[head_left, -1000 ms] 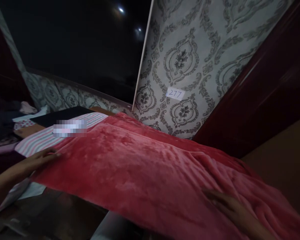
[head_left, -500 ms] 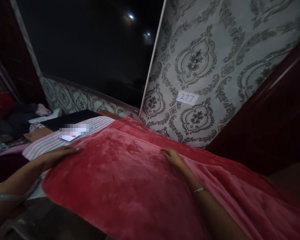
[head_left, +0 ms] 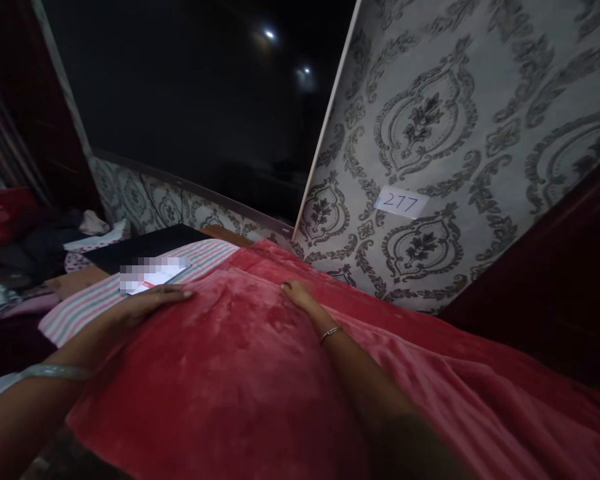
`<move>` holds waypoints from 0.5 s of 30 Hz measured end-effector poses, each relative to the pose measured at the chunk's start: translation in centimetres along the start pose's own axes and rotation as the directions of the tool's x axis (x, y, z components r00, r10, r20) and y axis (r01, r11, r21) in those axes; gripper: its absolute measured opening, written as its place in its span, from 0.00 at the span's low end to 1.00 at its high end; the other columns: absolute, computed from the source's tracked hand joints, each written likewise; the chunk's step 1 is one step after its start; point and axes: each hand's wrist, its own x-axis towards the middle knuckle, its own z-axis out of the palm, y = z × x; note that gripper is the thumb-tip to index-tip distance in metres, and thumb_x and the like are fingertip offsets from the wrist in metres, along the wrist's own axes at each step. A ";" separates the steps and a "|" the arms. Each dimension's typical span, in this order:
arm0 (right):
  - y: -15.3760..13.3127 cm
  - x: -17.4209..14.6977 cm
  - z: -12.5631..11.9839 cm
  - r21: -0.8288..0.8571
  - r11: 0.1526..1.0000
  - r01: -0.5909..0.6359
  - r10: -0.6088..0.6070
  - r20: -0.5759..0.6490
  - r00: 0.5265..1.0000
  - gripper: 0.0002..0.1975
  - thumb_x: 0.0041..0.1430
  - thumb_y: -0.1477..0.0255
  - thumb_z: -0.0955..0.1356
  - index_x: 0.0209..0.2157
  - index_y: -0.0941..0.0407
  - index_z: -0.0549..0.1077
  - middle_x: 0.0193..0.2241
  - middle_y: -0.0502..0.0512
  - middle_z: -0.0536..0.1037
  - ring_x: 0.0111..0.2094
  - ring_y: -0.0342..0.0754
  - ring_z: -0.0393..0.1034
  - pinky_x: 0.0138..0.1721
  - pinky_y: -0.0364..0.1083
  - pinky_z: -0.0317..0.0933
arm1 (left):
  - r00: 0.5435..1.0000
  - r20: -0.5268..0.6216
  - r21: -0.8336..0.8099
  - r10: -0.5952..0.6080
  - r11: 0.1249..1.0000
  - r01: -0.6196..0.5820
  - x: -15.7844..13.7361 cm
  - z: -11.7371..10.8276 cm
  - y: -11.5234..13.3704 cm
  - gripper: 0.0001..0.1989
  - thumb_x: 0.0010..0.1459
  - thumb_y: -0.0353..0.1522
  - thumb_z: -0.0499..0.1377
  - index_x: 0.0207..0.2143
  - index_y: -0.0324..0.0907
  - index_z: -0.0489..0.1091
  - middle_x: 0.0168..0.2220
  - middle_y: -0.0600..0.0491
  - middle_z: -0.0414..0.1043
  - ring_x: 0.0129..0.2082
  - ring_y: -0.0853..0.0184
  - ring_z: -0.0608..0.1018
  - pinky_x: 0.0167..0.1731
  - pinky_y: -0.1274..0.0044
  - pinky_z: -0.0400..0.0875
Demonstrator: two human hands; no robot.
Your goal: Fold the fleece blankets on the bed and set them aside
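A plush red blanket [head_left: 220,373] spreads over the surface before me, its near part hanging over the front edge. My left hand [head_left: 155,301] rests on its left side, fingers stretched out flat over the cloth. Farther right, my right hand [head_left: 300,293] has its fingers curled on the upper fold edge of the blanket, pinching the fabric. Under the blanket's left end lies a striped cloth [head_left: 80,303]. A lit phone [head_left: 163,275], partly blurred out, sits on that cloth just beyond my left hand.
A large dark TV screen [head_left: 195,100] fills the wall behind. Patterned wallpaper [head_left: 425,120] carries a paper label [head_left: 401,202] reading 277. At left are a black flat item [head_left: 145,243], piled clothes and a red bag [head_left: 5,217]. Dark red wood panelling [head_left: 545,280] stands at right.
My right hand has moved left along the blanket's fold, closer to my left hand. My left hand has shifted slightly right. The view has turned a little to the left.
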 end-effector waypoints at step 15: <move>-5.1 4.1 3.2 -0.068 0.996 -0.060 0.052 -0.122 0.991 0.14 0.64 0.77 0.62 0.47 0.58 0.77 0.48 0.61 0.79 0.48 0.50 0.71 0.47 0.44 0.61 | 0.930 -0.126 0.564 0.346 0.796 -0.220 5.8 0.1 -2.1 0.18 0.43 0.47 0.54 0.30 0.45 0.69 0.37 0.46 0.76 0.43 0.52 0.77 0.47 0.67 0.71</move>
